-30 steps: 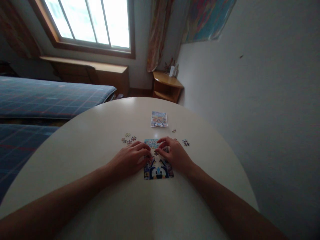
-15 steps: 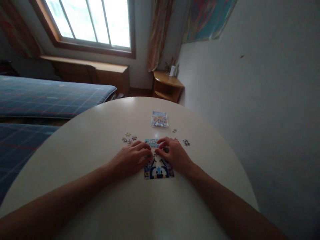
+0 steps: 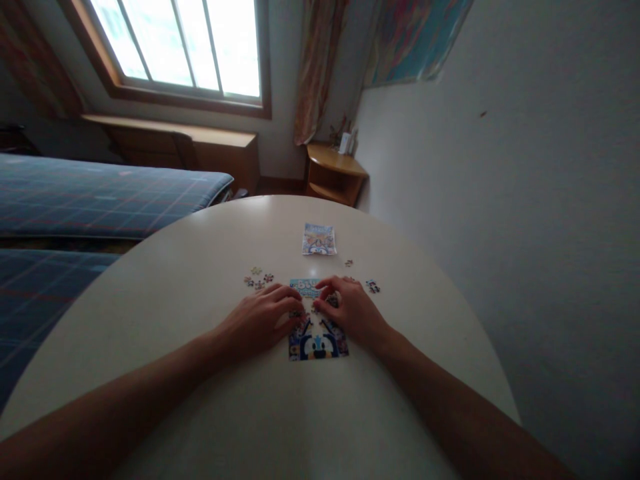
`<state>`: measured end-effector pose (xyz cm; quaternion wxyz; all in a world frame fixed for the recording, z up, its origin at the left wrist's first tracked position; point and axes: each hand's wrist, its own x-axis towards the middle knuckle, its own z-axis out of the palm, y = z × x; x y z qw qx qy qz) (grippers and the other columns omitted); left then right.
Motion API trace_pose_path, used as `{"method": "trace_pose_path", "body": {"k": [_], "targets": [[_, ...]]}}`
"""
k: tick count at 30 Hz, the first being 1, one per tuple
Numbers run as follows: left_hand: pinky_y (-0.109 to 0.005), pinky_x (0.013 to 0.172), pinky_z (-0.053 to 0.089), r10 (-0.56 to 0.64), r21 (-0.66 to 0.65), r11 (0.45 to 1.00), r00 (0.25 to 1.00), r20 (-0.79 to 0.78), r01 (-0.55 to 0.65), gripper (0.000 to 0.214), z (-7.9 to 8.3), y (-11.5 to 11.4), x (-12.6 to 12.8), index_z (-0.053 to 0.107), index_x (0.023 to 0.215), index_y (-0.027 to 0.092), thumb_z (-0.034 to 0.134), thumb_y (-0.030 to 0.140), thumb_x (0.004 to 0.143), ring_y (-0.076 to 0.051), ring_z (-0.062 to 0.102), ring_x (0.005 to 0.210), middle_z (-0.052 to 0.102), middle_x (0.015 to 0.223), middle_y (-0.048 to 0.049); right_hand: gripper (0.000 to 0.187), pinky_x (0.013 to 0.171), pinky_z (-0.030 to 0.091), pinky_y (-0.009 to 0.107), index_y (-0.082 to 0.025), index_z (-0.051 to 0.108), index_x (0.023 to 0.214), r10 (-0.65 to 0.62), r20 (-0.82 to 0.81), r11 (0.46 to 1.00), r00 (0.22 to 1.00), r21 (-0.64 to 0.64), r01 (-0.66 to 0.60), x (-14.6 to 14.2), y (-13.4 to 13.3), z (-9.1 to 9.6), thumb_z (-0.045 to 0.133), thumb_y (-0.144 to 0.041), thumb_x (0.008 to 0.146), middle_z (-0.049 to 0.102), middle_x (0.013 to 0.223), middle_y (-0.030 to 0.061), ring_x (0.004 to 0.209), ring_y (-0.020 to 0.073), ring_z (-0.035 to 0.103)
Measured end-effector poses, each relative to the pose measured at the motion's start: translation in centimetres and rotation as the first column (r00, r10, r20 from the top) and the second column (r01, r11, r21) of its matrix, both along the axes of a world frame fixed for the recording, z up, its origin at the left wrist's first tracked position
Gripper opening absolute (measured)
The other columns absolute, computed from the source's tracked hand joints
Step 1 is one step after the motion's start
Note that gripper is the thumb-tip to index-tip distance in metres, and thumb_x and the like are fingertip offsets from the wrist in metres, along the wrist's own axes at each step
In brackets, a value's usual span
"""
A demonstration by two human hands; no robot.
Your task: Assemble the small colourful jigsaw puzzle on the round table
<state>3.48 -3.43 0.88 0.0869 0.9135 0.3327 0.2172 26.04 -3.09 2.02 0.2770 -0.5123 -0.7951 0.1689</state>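
A small colourful jigsaw puzzle [image 3: 317, 345] lies on the round white table [image 3: 280, 413] in front of me. My left hand [image 3: 260, 319] rests on the puzzle's left edge, fingers curled and pressed down on it. My right hand [image 3: 350, 308] lies on the right side, thumb and forefinger pinched together over the puzzle's middle, where a loose piece seems to sit; it is too small to make out. The two hands nearly touch at the fingertips. Several loose pieces [image 3: 258, 279] lie to the left, a few more pieces [image 3: 372, 286] to the right.
A small printed picture card [image 3: 319, 239] lies farther back on the table. A white wall [image 3: 525, 200] stands close on the right. A bed with a blue plaid cover [image 3: 90, 193] is to the left, a wooden corner shelf [image 3: 334, 172] behind, under a window [image 3: 185, 47].
Both hands stay on the puzzle; the fingertips of the right hand have shifted slightly. The view has dipped a little.
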Motion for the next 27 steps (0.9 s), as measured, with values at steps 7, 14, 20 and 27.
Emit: {"method": "trace_pose_path", "body": {"k": [7,14,20,27], "targets": [[-0.040,0.088,0.054,0.231,0.010,0.973,0.972,0.044,-0.231,0.018,0.5,1.9,-2.5,0.066,0.100,0.024,0.052,0.034,0.095,-0.024,0.061,0.102,0.068,0.111,-0.0059,0.015,0.084,0.047,0.036,-0.021,0.068,0.101,-0.071,-0.003,0.994,0.997,0.082,0.071,2.2,1.0,0.3,0.068,-0.020,0.086,0.072,0.088,0.0037,0.087,0.0201,0.064],[-0.041,0.090,0.050,0.566,-0.009,0.822,0.818,-0.104,-0.569,0.029,1.1,4.4,-6.4,0.069,0.103,0.022,0.052,0.040,0.090,-0.028,0.063,0.103,0.067,0.113,-0.0084,0.030,0.101,0.044,0.045,-0.019,0.072,0.111,-0.262,0.198,0.963,0.944,0.114,0.243,8.1,3.4,0.3,0.064,-0.035,0.087,0.066,0.119,0.0129,0.112,0.0284,0.060],[-0.032,0.078,0.050,0.575,-0.115,0.791,0.794,-0.195,-0.601,0.034,1.6,4.6,-6.7,0.071,0.099,0.022,0.047,0.044,0.089,-0.023,0.067,0.089,0.070,0.104,-0.0066,0.041,0.094,0.049,0.040,-0.015,0.074,0.110,-0.267,0.278,0.959,0.923,-0.016,0.282,9.7,3.4,0.8,0.065,-0.046,0.084,0.069,0.112,0.0155,0.102,0.0279,0.065],[-0.033,0.073,0.050,0.555,-0.155,0.800,0.813,-0.178,-0.580,0.030,1.2,5.0,-7.6,0.071,0.097,0.023,0.050,0.043,0.089,-0.023,0.067,0.082,0.071,0.096,-0.0061,0.041,0.079,0.054,0.036,-0.016,0.075,0.106,-0.242,0.306,0.944,0.921,-0.146,0.297,10.4,2.6,1.8,0.071,-0.047,0.079,0.072,0.103,0.0136,0.087,0.0253,0.068]]}}
